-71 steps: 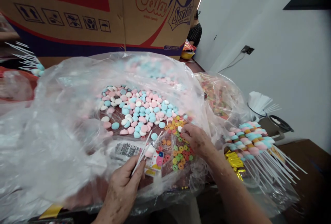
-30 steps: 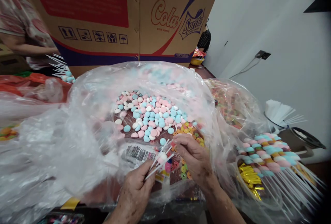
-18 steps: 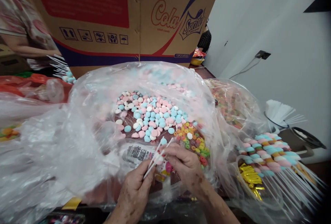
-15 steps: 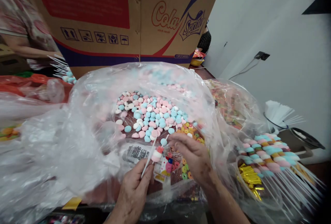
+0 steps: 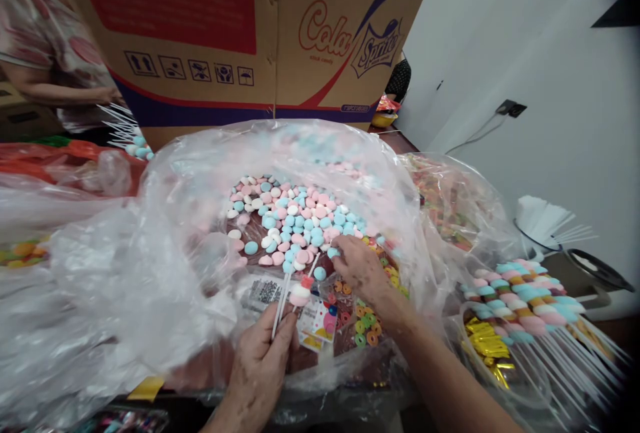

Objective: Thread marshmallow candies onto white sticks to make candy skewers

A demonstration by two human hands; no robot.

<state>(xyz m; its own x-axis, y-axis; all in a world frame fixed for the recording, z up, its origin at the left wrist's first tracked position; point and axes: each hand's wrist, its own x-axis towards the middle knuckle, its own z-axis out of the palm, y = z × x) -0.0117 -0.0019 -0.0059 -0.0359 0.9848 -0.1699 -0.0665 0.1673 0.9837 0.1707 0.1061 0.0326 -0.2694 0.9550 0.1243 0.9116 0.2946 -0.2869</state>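
Note:
My left hand is closed around thin white sticks at the front of the pile. On one of them are threaded a pink and white marshmallow and a red gummy ring, with the stick's bare tip poking out above. My right hand reaches to the near right edge of the marshmallow pile, fingertips drawn together on a blue marshmallow. Another blue marshmallow lies just left of that hand. Beneath its wrist are green and orange gummy rings.
Clear plastic surrounds the sweets, and a printed cardboard box stands behind. Finished marshmallow skewers, gold twist ties and a bunch of white sticks are at right. Another person works at far left.
My right hand has moved up to the blue marshmallow and its fingers have drawn together. My left hand still holds the sticks, the loaded one slightly lower. The view has shifted slightly.

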